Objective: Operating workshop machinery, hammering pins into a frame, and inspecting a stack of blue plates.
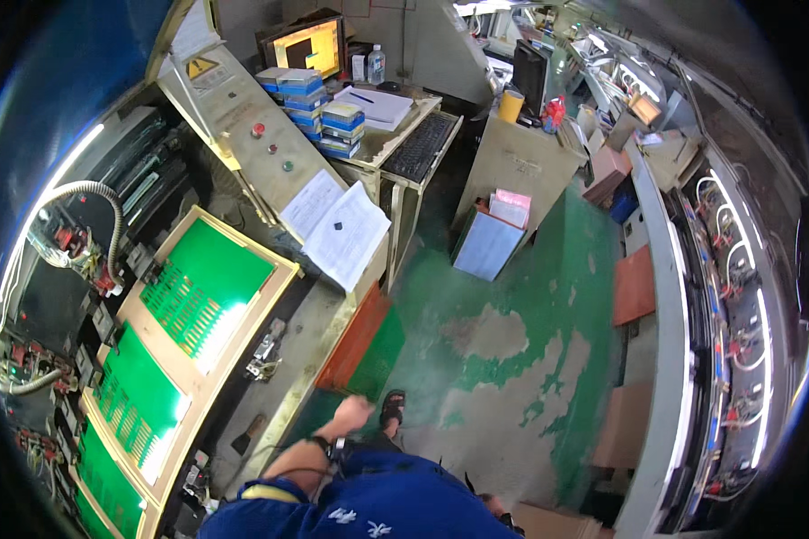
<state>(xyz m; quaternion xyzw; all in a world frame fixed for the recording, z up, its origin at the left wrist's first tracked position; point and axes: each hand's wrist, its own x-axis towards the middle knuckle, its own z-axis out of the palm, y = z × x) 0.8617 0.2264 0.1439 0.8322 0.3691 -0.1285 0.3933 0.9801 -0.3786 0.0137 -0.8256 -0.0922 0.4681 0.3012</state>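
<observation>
My left hand [354,413] is curled into a loose fist beside my body, and nothing shows in it. It hangs over the floor near an orange-red panel [351,337] at the foot of the machine on the left. Below the wrist a dark band [336,446] circles the arm. Of my right hand [492,504] only a small part appears past my blue shirt, at the lower edge; its fingers are hidden. To the left, green perforated boards [208,274] lie in a pale frame [208,382] on the machine bed, apart from my hands.
Ahead stands a desk with a keyboard [420,146], stacked blue boxes [340,126] and a lit monitor [310,49]. Printed sheets [346,238] lie on the sloped control panel [261,135]. A blue-grey bin [488,242] leans by a cabinet. Another machine [728,314] lines the right side.
</observation>
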